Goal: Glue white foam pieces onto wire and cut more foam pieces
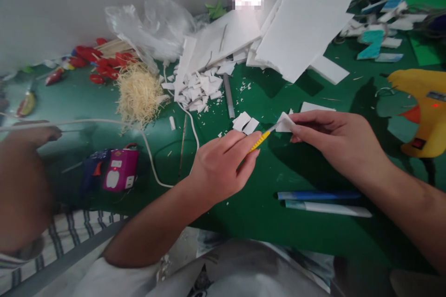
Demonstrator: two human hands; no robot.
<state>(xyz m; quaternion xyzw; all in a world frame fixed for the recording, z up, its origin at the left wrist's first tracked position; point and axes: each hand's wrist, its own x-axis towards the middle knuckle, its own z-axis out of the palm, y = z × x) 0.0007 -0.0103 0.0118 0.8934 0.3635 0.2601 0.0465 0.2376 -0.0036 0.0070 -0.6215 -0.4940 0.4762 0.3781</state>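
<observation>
My left hand is closed around the yellow ribbed handle of a craft knife. Its thin blade points up and right and meets a small white foam board piece. That piece is pinched between the thumb and fingers of my right hand, slightly above the green table. Two small white cut pieces lie just beyond my left hand. Behind my right fingers rests another flat white piece, partly hidden.
A yellow glue gun stands at right, blue and white markers in front. Foam sheets, scraps and a grey stick lie behind. At left are a magenta box, a white cable and another person's hand.
</observation>
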